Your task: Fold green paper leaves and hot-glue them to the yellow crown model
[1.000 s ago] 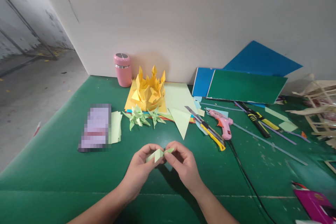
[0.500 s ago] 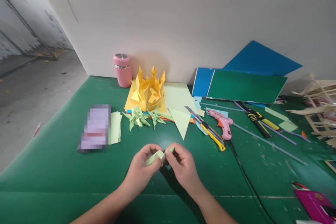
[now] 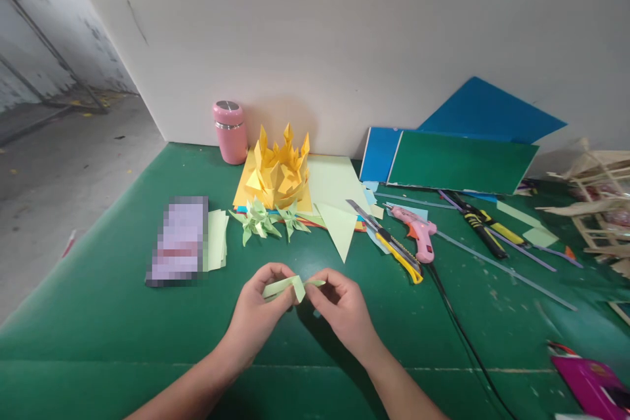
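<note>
Between my two hands is a small pale green folded paper, held a little above the green table. My left hand pinches its wider, bent part, with the thumb in front. The fingers of my right hand are closed on a narrow pointed end at the other side. Just beyond my hands lie light green paper flowers with pointed petals. A yellow folded paper crown sits behind them on stacked coloured sheets. My fingers hide part of the folded paper.
Left stand a pink flask and small green sheets beside a blurred purple object. Right lie a utility knife, a pink glue gun with its black cord, pliers and glue sticks. Coloured boards lean at the back.
My left hand has shifted slightly left and tilted the folded paper, so more of its bent strip shows. A longer pointed tip now shows at my right fingers.
</note>
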`<state>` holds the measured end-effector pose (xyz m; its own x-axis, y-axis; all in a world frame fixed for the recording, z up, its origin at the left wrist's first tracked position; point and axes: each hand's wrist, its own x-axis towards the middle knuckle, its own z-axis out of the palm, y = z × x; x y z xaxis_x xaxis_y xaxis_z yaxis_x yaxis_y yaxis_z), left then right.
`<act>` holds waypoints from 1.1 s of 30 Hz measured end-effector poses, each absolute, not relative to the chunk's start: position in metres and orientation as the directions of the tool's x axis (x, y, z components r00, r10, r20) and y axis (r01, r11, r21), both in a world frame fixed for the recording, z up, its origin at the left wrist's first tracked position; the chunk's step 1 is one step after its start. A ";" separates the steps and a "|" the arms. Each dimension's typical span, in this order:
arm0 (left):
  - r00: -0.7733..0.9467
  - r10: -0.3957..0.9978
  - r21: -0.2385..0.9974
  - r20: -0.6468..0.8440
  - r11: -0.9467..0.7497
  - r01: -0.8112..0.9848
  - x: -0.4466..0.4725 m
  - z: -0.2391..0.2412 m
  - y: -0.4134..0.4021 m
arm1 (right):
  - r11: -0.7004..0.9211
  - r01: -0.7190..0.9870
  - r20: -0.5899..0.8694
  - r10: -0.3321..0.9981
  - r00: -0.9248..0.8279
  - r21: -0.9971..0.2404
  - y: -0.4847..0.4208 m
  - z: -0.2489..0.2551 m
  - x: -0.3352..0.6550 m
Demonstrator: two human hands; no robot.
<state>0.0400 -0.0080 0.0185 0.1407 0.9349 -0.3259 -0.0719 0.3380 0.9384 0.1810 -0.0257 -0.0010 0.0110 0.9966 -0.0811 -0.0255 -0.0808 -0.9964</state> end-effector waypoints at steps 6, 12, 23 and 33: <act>0.135 0.925 0.930 -0.355 0.364 -0.044 0.040 0.019 -0.006 | -0.060 0.021 -0.060 0.997 -0.044 -0.998 -0.029 -0.002 0.182; 0.168 0.946 0.953 -0.278 0.294 -0.075 0.039 0.012 -0.004 | 0.230 0.138 0.228 0.973 -0.029 -0.963 -0.032 -0.008 0.179; 0.224 0.902 0.894 -0.369 0.411 -0.181 0.038 0.015 -0.002 | 0.406 0.270 0.414 0.910 -0.028 -0.873 -0.029 -0.004 0.184; 0.255 0.893 0.870 -0.370 0.429 -0.242 0.035 0.015 0.001 | 0.349 0.195 0.350 0.936 -0.029 -0.917 -0.030 -0.003 0.186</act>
<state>0.0351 0.0014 0.0150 0.2547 0.8935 -0.3699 -0.2421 0.4293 0.8701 0.1863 -0.0297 -0.0030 -0.0290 0.9362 0.3503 0.1947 0.3490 -0.9167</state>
